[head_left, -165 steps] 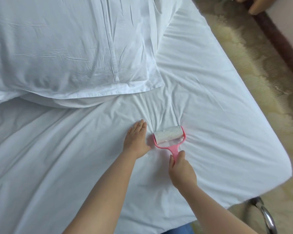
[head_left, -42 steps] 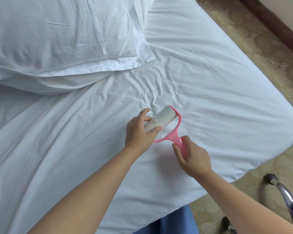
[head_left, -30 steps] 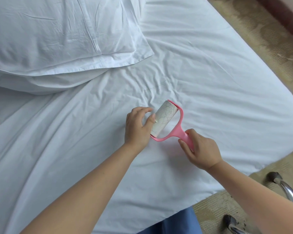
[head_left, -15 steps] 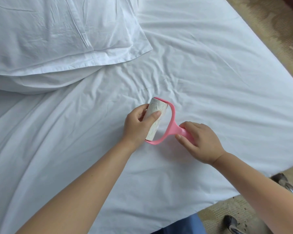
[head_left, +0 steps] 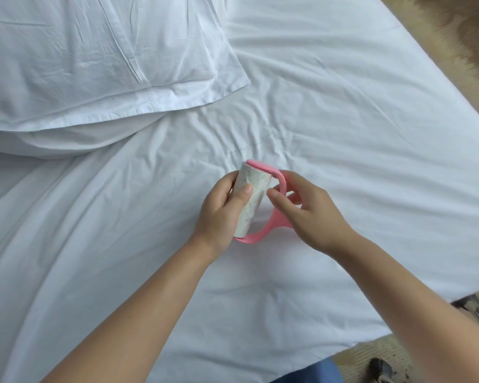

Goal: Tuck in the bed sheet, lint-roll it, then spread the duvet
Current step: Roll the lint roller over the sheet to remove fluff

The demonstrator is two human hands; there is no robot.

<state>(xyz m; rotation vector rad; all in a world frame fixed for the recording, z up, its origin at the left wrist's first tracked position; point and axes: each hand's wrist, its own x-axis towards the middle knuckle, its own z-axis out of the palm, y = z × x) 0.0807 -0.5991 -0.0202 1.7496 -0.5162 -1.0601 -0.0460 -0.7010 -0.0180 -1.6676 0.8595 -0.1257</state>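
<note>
- Two hands are kept close together above the bed sheet [head_left: 343, 111].
- Lint roller [head_left: 250, 200] is gripped at its roll by left hand [head_left: 219, 214], thumb on paper.
- Pink frame is held by right hand [head_left: 313, 214], fingers curled.
- Pillow [head_left: 94, 59] is seen at top left.

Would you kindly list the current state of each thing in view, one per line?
Pink-framed lint roller: lifted off the sheet, paper roll marked with lines.
Left hand: fingers curled round the roll.
Right hand: at the pink frame, grip unclear.
White bed sheet: spread, wrinkled.
White pillows: stacked, creased.
</note>
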